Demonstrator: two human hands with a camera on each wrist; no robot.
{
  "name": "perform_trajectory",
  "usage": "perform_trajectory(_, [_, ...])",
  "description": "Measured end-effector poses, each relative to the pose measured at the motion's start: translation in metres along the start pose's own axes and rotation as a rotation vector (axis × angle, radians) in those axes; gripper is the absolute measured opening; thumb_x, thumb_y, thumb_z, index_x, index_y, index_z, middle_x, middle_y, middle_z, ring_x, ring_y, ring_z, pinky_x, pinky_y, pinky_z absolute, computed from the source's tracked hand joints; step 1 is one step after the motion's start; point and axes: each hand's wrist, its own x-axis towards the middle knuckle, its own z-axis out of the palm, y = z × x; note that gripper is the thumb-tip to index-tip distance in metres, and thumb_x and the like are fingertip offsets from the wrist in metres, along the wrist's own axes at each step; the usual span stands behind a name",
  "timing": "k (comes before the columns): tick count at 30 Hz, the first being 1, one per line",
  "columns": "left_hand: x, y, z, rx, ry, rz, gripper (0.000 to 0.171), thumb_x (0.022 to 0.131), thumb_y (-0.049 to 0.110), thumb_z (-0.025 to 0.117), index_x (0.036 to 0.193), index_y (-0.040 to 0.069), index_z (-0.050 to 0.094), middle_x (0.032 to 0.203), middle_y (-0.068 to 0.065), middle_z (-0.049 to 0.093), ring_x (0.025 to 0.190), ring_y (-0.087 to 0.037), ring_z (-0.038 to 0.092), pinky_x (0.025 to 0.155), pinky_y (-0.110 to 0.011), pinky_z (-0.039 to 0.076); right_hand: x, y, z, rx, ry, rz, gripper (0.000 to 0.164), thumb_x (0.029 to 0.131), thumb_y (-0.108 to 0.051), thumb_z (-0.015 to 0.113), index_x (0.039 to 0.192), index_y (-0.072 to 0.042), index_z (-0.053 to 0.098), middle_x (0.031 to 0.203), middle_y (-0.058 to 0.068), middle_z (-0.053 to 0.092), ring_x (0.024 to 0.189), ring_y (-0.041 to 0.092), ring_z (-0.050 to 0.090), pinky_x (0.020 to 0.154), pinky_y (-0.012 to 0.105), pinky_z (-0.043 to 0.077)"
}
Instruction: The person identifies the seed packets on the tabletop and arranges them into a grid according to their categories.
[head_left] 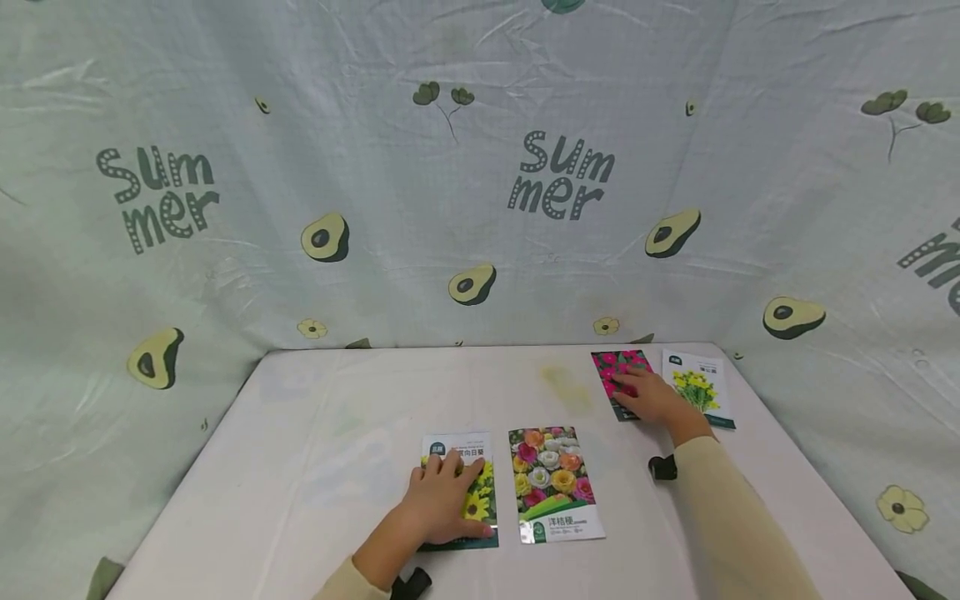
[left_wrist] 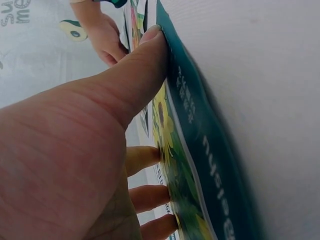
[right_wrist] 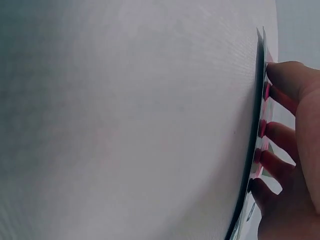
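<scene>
My left hand [head_left: 441, 497] lies spread over a yellow sunflower seed packet [head_left: 477, 506] in the head view. Its fingertips and thumb touch the packet's face; the left wrist view has the thumb by the dark green band [left_wrist: 192, 115]. At the back right, my right hand [head_left: 651, 395] rests its fingertips on a seed packet with pink flowers [head_left: 609, 365], covering part of it. The right wrist view catches this packet [right_wrist: 254, 130] edge-on, with the spread fingertips [right_wrist: 272, 129] against its face. Between the hands, nearer the front, lies a packet of mixed-colour roselike blooms [head_left: 553, 479].
A white packet with yellow flowers [head_left: 693, 379] lies beside the right hand, near the table's right edge. The white-covered table [head_left: 300, 467] meets a hanging cloth [head_left: 390, 183] printed with avocados at the back. Black straps [head_left: 662, 468] show at both wrists.
</scene>
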Motion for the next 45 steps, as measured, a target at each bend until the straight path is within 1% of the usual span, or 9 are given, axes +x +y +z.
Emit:
perform_trajectory(9, [-0.004, 0.005, -0.008, -0.021, -0.016, -0.004, 0.098, 0.075, 0.071, 0.078, 0.154, 0.023, 0.048, 0.137, -0.013, 0.047, 0.117, -0.035, 0.042, 0.091, -0.053, 0.037, -0.001, -0.009, -0.003, -0.015, -0.037, 0.042, 0.054, 0.106, -0.031, 0.054, 0.153, -0.006, 0.047, 0.161, 0.030, 0.031, 0.148, 0.055, 0.028, 0.116, 0.068, 0.028])
perform_trajectory(16, [-0.003, 0.007, -0.009, -0.022, -0.013, -0.007, 0.098, 0.075, 0.071, 0.078, 0.154, 0.023, 0.048, 0.136, -0.013, 0.047, 0.117, -0.035, 0.042, 0.090, -0.052, 0.037, 0.001, -0.015, -0.007, -0.054, -0.062, 0.048, 0.054, 0.106, -0.033, 0.054, 0.153, -0.007, 0.047, 0.161, 0.029, 0.033, 0.148, 0.053, 0.029, 0.117, 0.066, 0.028])
perform_trajectory(22, [-0.001, 0.007, -0.009, -0.015, -0.014, -0.004, 0.097, 0.075, 0.071, 0.078, 0.154, 0.023, 0.048, 0.136, -0.012, 0.046, 0.117, -0.035, 0.041, 0.091, -0.053, 0.037, 0.001, -0.015, -0.008, -0.016, -0.076, 0.053, 0.055, 0.105, -0.033, 0.056, 0.153, -0.008, 0.047, 0.161, 0.028, 0.033, 0.149, 0.052, 0.028, 0.118, 0.065, 0.027])
perform_trajectory(28, [0.001, 0.007, -0.008, -0.006, -0.014, -0.006, 0.098, 0.074, 0.072, 0.078, 0.154, 0.023, 0.048, 0.139, -0.013, 0.046, 0.120, -0.036, 0.042, 0.094, -0.057, 0.038, 0.004, -0.014, -0.001, -0.004, -0.053, 0.025, 0.055, 0.104, -0.035, 0.058, 0.152, -0.009, 0.050, 0.160, 0.027, 0.038, 0.149, 0.051, 0.031, 0.117, 0.064, 0.029])
perform_trajectory(34, [0.001, 0.008, -0.008, -0.004, -0.011, -0.006, 0.098, 0.074, 0.072, 0.078, 0.153, 0.022, 0.049, 0.140, -0.014, 0.046, 0.121, -0.037, 0.043, 0.096, -0.059, 0.039, 0.008, -0.015, 0.002, -0.031, -0.022, -0.005, 0.056, 0.103, -0.037, 0.059, 0.150, -0.008, 0.052, 0.158, 0.028, 0.038, 0.146, 0.054, 0.033, 0.115, 0.066, 0.031])
perform_trajectory(42, [0.001, 0.011, -0.013, -0.014, -0.012, -0.008, 0.097, 0.075, 0.070, 0.079, 0.153, 0.022, 0.048, 0.137, -0.013, 0.046, 0.119, -0.036, 0.043, 0.094, -0.058, 0.039, 0.013, -0.023, 0.000, -0.067, -0.031, 0.006, 0.058, 0.103, -0.041, 0.059, 0.151, -0.011, 0.051, 0.159, 0.026, 0.039, 0.147, 0.055, 0.031, 0.113, 0.070, 0.030])
perform_trajectory(45, [0.001, 0.012, -0.014, -0.017, -0.014, -0.010, 0.097, 0.075, 0.070, 0.079, 0.153, 0.022, 0.048, 0.137, -0.013, 0.046, 0.119, -0.036, 0.042, 0.094, -0.057, 0.039, 0.015, -0.026, -0.002, -0.078, -0.033, -0.004, 0.058, 0.103, -0.041, 0.059, 0.151, -0.010, 0.051, 0.158, 0.026, 0.040, 0.147, 0.054, 0.032, 0.113, 0.070, 0.031])
